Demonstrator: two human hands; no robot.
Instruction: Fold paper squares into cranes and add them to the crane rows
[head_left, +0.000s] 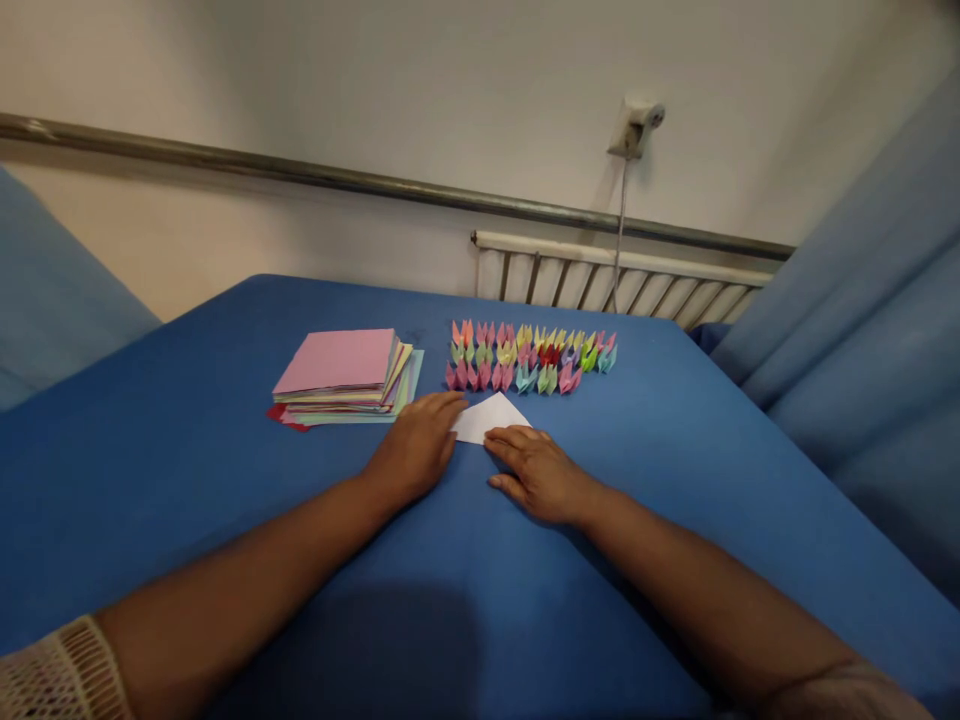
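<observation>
A folded white sheet of paper (491, 415) lies on the blue-covered table, its peak pointing away from me. My left hand (420, 445) covers the paper's left corner, fingers over it and the thumb close to its lower edge. On the right part of the sheet, my right hand (544, 475) presses down with outstretched fingers, the thumb apart on the tablecloth. Just beyond the paper stand rows of small folded paper cranes (525, 378) in pink, yellow, green, red and blue. Parts of the sheet are hidden under both hands.
Left of the cranes sits a stack of coloured paper (341, 360), pink on top. The blue tablecloth (180, 420) reaches toward a wall with a metal rail (360, 180), a radiator (570, 270) and a socket (630, 130) with a cable. Blue curtains (862, 330) hang at both sides.
</observation>
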